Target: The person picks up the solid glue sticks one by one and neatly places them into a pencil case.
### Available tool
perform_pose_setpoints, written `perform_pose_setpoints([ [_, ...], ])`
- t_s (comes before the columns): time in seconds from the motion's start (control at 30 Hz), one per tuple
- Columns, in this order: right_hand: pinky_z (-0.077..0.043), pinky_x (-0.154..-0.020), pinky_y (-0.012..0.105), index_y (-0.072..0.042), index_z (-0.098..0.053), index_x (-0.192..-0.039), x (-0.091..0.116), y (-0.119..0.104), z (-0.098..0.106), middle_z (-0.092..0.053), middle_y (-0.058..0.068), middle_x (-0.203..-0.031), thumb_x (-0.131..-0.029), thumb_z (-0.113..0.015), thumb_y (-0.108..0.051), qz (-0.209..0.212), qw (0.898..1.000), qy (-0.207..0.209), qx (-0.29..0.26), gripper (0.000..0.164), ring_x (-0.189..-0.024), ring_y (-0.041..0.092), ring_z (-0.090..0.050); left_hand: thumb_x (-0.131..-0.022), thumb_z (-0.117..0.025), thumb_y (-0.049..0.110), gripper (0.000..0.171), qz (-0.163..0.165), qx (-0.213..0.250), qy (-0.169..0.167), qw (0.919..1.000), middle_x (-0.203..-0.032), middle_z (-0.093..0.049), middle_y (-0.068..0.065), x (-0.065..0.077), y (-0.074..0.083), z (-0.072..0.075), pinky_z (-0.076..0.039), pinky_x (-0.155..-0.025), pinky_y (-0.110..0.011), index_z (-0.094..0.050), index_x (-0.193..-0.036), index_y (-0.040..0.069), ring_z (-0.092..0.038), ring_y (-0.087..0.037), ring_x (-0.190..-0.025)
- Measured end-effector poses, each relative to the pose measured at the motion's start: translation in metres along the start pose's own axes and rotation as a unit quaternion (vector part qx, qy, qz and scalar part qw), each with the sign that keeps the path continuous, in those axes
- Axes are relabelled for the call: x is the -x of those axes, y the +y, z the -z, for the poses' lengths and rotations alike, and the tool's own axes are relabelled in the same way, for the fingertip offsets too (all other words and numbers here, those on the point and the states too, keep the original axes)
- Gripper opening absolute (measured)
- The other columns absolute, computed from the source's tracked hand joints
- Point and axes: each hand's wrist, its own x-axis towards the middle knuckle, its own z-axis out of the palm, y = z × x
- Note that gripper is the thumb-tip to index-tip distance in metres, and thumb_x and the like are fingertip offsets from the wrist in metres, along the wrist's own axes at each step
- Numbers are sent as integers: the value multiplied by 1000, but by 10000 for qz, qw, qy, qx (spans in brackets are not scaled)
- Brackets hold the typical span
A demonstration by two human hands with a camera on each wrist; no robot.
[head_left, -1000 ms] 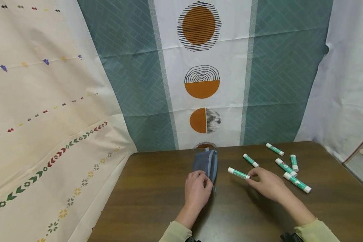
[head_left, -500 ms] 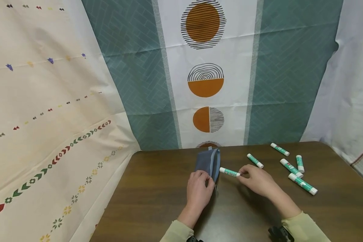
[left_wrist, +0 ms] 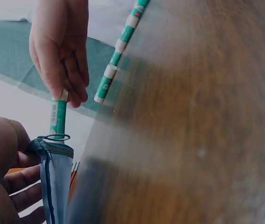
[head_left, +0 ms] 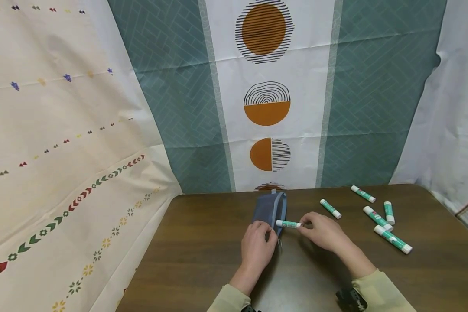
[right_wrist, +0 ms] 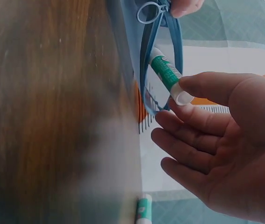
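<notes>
A blue zippered pouch (head_left: 263, 208) lies toward the table's far edge, its zip side parted. My left hand (head_left: 256, 246) holds the pouch's near end between thumb and fingers. With thumb and forefinger, my right hand (head_left: 323, 232) pinches a green-and-white glue stick (head_left: 288, 224) by its white end. In the right wrist view the stick's far end is inside the pouch's mouth, between the two zip edges (right_wrist: 177, 44). A ring-shaped zip pull (right_wrist: 147, 13) hangs by the left fingertips. The inside of the pouch is mostly hidden.
Several more glue sticks lie on the brown wooden table (head_left: 195, 251): one glue stick (head_left: 330, 209) right of the pouch, others such as a larger glue stick (head_left: 392, 239) farther right. A patterned cloth (head_left: 273, 108) hangs behind the table's far edge.
My right hand has carried the glue stick leftward from the other sticks to the pouch's opening. The left hand keeps its hold on the pouch.
</notes>
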Motion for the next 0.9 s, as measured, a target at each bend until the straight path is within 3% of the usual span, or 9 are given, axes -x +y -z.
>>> perform_pose_setpoints([
  [0.3, -56, -87, 56, -12, -78, -107, -5, -7, -11, -74, 7, -113, -101, -79, -27, -81, 9998, -153, -24, 17, -99, 25, -67, -95, -79, 19, 10, -73, -37, 92, 9999, -103, -72, 3, 0, 2, 0, -57, -78, -37, -76, -86, 17, -66, -18, -94],
  [0.63, -57, -83, 51, -13, -78, -106, -9, -13, -23, -74, 4, -111, -100, -81, -28, -94, 9998, -165, -65, 16, -91, 20, -64, -96, -79, 19, 12, -146, -30, 27, 9999, -104, -73, 1, 2, 1, -1, -57, -82, -41, -75, -85, 17, -67, -19, -94],
  [0.9, -57, -85, 52, -11, -79, -106, -17, -17, -30, -72, 4, -107, -100, -81, -27, -70, 9996, -214, -152, 17, -91, 21, -63, -98, -78, 20, 11, -23, 58, -86, 9999, -106, -72, 2, 3, 1, 0, -56, -85, -40, -79, -88, 17, -65, -18, -96],
])
